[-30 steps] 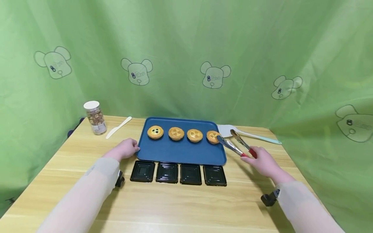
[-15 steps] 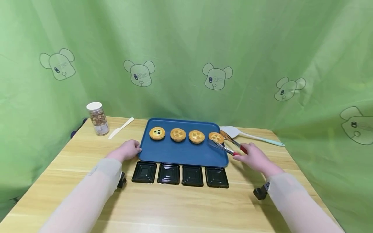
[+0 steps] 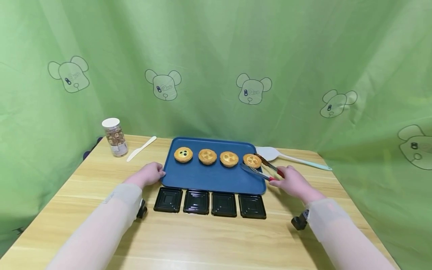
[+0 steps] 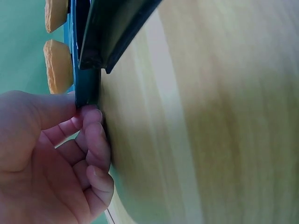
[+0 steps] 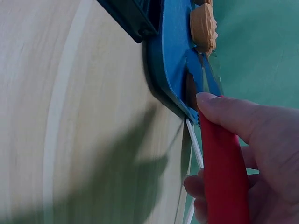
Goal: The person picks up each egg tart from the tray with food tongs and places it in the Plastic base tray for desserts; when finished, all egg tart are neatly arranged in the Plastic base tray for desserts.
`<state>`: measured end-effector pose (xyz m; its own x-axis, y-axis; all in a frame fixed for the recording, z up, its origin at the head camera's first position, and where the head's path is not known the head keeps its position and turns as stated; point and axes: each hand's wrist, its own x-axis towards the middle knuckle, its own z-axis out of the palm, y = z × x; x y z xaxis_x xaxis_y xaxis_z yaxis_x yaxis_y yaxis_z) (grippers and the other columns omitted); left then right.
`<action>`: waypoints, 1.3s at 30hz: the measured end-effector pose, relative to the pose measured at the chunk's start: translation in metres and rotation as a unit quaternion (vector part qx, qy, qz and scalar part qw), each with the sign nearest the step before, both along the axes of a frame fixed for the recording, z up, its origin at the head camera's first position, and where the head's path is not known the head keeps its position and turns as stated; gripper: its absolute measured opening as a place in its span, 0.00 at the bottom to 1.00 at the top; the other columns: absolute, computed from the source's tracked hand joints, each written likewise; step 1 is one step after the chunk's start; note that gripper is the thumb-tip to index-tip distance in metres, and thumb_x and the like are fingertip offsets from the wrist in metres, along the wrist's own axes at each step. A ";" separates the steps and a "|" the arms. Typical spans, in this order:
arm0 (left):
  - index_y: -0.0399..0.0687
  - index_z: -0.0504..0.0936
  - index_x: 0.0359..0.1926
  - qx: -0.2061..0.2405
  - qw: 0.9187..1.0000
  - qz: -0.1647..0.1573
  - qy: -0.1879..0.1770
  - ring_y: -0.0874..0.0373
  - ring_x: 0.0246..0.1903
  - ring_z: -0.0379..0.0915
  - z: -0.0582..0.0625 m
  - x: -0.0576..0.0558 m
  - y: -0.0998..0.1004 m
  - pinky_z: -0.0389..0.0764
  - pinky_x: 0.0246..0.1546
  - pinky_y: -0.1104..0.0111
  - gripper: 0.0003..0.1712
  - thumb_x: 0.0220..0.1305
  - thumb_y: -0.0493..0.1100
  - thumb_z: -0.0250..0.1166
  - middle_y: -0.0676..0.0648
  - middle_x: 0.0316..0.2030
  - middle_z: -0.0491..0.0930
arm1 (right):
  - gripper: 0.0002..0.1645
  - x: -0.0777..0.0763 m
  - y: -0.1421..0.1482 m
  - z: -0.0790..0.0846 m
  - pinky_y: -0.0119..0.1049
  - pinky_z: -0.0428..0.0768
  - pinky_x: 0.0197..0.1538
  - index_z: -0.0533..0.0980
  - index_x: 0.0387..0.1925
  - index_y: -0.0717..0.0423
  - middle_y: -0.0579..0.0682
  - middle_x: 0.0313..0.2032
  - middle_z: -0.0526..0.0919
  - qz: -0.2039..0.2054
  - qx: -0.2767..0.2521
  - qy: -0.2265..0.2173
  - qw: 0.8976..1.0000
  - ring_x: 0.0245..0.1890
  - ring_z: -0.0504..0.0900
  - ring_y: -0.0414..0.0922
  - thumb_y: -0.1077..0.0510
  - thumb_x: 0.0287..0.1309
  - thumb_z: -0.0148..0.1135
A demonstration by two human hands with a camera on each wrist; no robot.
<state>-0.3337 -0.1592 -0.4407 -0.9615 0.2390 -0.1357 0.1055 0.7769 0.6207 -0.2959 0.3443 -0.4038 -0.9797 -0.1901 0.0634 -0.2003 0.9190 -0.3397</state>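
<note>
My left hand [image 3: 150,174] pinches the left edge of a blue tray [image 3: 209,177] between thumb and fingers, as the left wrist view shows. My right hand [image 3: 293,181] grips metal tongs [image 5: 223,163] by their red handles. The tong arms are spread, one on each side of the rightmost tart [image 3: 252,161] on the tray. Three more tarts lie in a row to its left: a tart with dark dots [image 3: 183,154] at the far left, then a second tart [image 3: 207,156] and a third tart [image 3: 229,159] with a wedge pattern.
Several black square plastic trays [image 3: 196,201] line up along the blue tray's near edge. A spatula [image 3: 297,159] lies behind the right hand. At the back left stand a lidded jar [image 3: 116,139] and a pale knife [image 3: 141,149]. A green curtain [image 3: 206,45] hangs behind the table.
My right hand has moved left with the tongs, bringing their arms from the rightmost tart's right side to around it. My left hand stays at the tray edge.
</note>
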 end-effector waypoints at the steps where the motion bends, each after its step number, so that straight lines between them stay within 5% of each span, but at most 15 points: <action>1: 0.45 0.67 0.22 -0.001 1.000 0.000 0.000 0.54 0.23 0.65 0.000 0.000 0.001 0.66 0.28 0.64 0.18 0.73 0.38 0.56 0.48 0.20 0.65 | 0.22 0.000 0.000 -0.001 0.43 0.67 0.32 0.76 0.41 0.62 0.53 0.30 0.69 0.001 0.000 0.001 1.000 0.30 0.68 0.49 0.47 0.57 0.71; 9: 0.45 0.67 0.22 -0.003 1.000 -0.001 0.001 0.54 0.23 0.65 0.003 0.002 0.003 0.66 0.28 0.64 0.18 0.73 0.38 0.56 0.49 0.20 0.65 | 0.17 0.001 -0.003 0.003 0.42 0.63 0.29 0.76 0.37 0.57 0.53 0.29 0.66 -0.003 0.004 0.005 1.000 0.27 0.65 0.49 0.48 0.60 0.69; 18: 0.45 0.66 0.21 0.002 1.000 -0.005 0.009 0.55 0.23 0.65 0.004 0.003 0.002 0.66 0.28 0.65 0.19 0.72 0.37 0.56 0.49 0.19 0.64 | 0.24 0.004 -0.002 0.004 0.42 0.65 0.31 0.78 0.49 0.63 0.53 0.29 0.69 0.000 -0.007 0.004 1.000 0.28 0.67 0.49 0.49 0.61 0.69; 22: 0.46 0.66 0.21 0.000 1.000 -0.006 0.013 0.55 0.22 0.64 0.005 0.003 0.002 0.66 0.28 0.65 0.19 0.72 0.37 0.56 0.49 0.19 0.64 | 0.24 0.008 -0.001 0.007 0.42 0.66 0.32 0.79 0.47 0.63 0.52 0.29 0.70 0.007 -0.019 0.010 1.000 0.28 0.68 0.48 0.47 0.60 0.69; 27: 0.45 0.66 0.21 -0.001 1.000 -0.004 0.007 0.55 0.23 0.65 0.005 0.003 0.002 0.66 0.28 0.64 0.19 0.72 0.37 0.56 0.49 0.19 0.64 | 0.24 0.017 0.001 0.013 0.42 0.68 0.32 0.80 0.45 0.62 0.51 0.29 0.73 0.025 -0.030 0.027 0.999 0.28 0.69 0.47 0.46 0.58 0.70; 39: 0.46 0.66 0.21 -0.007 1.000 -0.003 0.008 0.55 0.23 0.65 0.000 0.001 0.001 0.66 0.28 0.64 0.19 0.72 0.38 0.57 0.49 0.19 0.65 | 0.38 0.053 0.008 0.033 0.41 0.70 0.34 0.73 0.58 0.72 0.55 0.36 0.76 0.046 -0.039 0.021 0.998 0.31 0.70 0.47 0.49 0.56 0.73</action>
